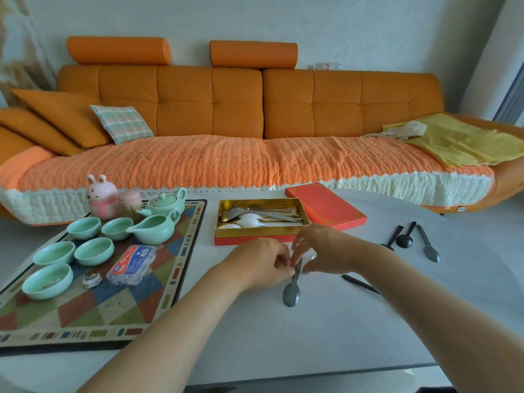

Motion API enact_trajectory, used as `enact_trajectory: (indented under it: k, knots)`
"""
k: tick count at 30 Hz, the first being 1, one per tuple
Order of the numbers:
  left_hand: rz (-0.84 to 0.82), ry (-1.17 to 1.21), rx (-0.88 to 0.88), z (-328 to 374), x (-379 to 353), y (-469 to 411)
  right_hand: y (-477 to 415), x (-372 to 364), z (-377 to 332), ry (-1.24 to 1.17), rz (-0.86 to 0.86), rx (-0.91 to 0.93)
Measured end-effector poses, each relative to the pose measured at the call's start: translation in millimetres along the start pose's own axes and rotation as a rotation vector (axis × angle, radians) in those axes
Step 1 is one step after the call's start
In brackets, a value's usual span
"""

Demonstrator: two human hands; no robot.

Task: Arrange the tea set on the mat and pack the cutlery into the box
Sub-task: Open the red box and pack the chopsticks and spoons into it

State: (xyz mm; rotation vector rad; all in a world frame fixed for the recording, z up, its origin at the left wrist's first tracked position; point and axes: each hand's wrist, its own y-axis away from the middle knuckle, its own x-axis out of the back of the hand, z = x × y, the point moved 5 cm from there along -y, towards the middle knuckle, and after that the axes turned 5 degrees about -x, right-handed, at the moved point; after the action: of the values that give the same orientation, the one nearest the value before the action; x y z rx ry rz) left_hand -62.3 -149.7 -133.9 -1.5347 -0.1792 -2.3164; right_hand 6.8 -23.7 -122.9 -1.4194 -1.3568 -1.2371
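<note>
Far side, a long orange sofa (235, 103) runs along a pale wall (340, 29), with two bolster headrests (119, 51) on top. An orange knitted throw (226, 163) covers the seat, with a plaid cushion (122, 123) at the left and a yellow cloth (459, 140) at the right. Soft daylight lies on the white worktop (283, 336).

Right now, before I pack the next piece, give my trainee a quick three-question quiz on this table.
1. True or false: the gold-lined box stands open, with its red lid lying beside it.
2. How many celadon cups sit on the patterned mat? A three, B five, C seven.
3. Fill in: the left hand and the right hand meet on the handle of a dark ___.
Key: 1 true; 2 B; 3 spoon.
</note>
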Motion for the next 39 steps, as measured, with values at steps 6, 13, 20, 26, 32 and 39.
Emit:
enact_trajectory:
  k: [6,13,20,26,32,39]
  knots:
    - [-0.11,-0.023,0.04,-2,2,4,-3,-1,-3,0.051,0.036,0.012]
    - [-0.01,-0.038,0.11,-23,17,6,-14,0,-8,-0.156,0.092,-0.041]
    - [0.415,0.165,0.152,-56,53,2,-37,22,-1,-0.394,0.358,-0.15]
    - [0.534,-0.156,0.103,-65,60,-6,-58,22,15,-0.38,0.533,-0.307]
    - [0.241,-0.281,0.061,-77,34,-22,-72,18,18,-0.235,0.572,-0.42]
    - [0.144,-0.292,0.106,-88,24,-30,-87,11,4,-0.163,0.467,-0.253]
